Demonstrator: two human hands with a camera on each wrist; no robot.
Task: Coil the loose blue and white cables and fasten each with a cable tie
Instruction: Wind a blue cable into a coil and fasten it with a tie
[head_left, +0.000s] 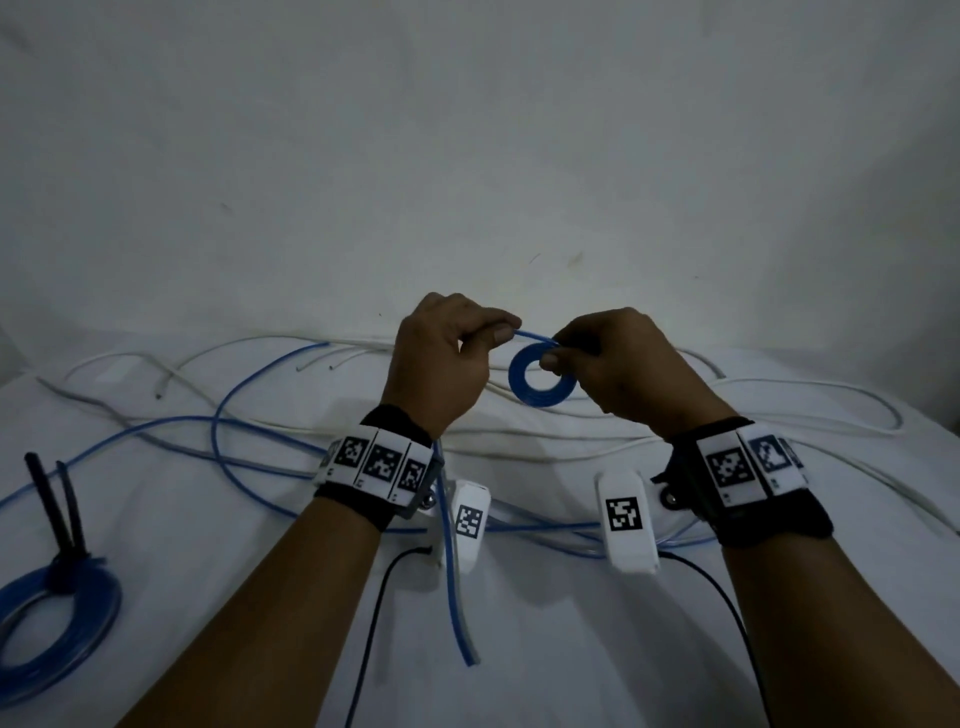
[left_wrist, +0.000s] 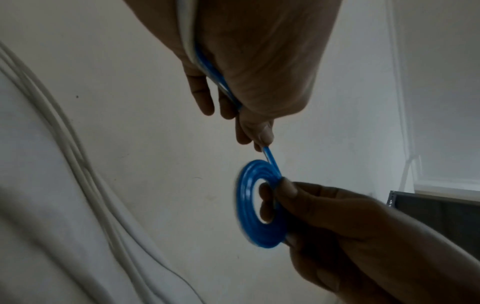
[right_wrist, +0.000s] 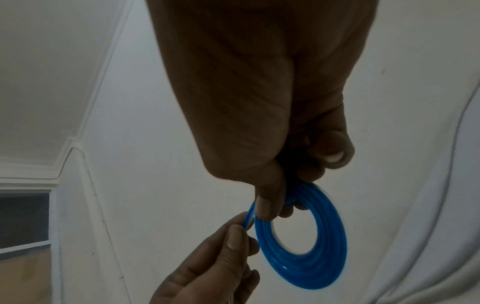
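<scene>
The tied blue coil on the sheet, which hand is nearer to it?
Left. The left hand is raised toward the tied blue coil's side; the right hand is farther across, pinching the small coil.

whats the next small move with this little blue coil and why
Probably lay one more turn onto the small blue coil: the right hand pinches its rim, the left hand holds the feeding strand taut, and much loose blue cable remains on the table.

I see small flat coil of bright blue cable (head_left: 542, 375); white cables (head_left: 810, 387) on white cloth (head_left: 571, 649); black cable tie (head_left: 52, 512) on tied blue coil (head_left: 54, 618); black-white checker-tag wristbands (head_left: 382, 462).
</scene>
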